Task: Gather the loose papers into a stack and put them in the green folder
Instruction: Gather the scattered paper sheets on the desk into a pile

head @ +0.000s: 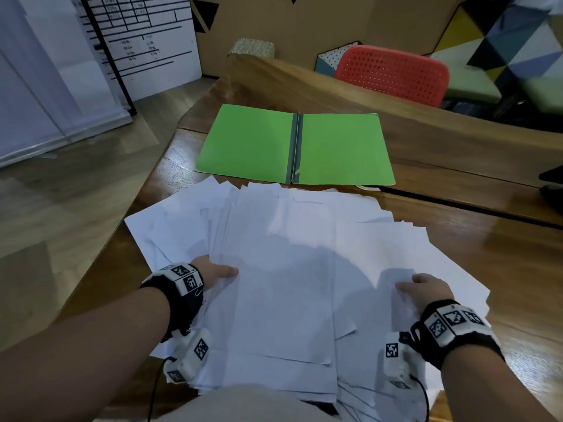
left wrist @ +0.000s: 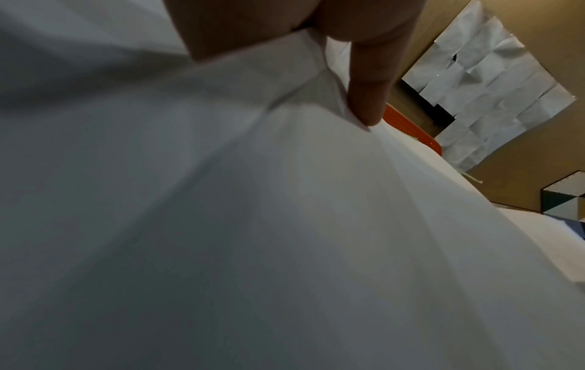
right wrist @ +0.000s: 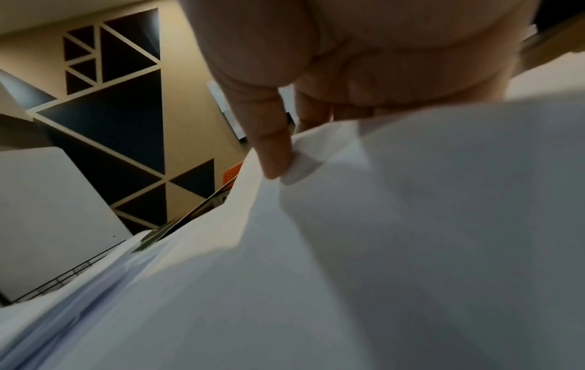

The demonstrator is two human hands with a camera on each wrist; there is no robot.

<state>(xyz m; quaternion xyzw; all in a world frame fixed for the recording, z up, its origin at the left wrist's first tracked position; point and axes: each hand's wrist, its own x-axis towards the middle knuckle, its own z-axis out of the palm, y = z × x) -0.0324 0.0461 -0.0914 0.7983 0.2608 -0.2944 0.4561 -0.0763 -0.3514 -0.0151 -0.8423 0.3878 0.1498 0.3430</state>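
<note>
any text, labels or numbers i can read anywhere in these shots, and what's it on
No text can be read in any view.
White board leaning at the far left: a ruled table with small printed entries, too blurred to read.
Loose papers: faint grey print, too faint to read.
Wrist camera bands: black-and-white square code markers, no letters or numbers.
Green folder: no writing visible.

text: none legible | whiteboard [head: 143, 41] table print: blurred
</note>
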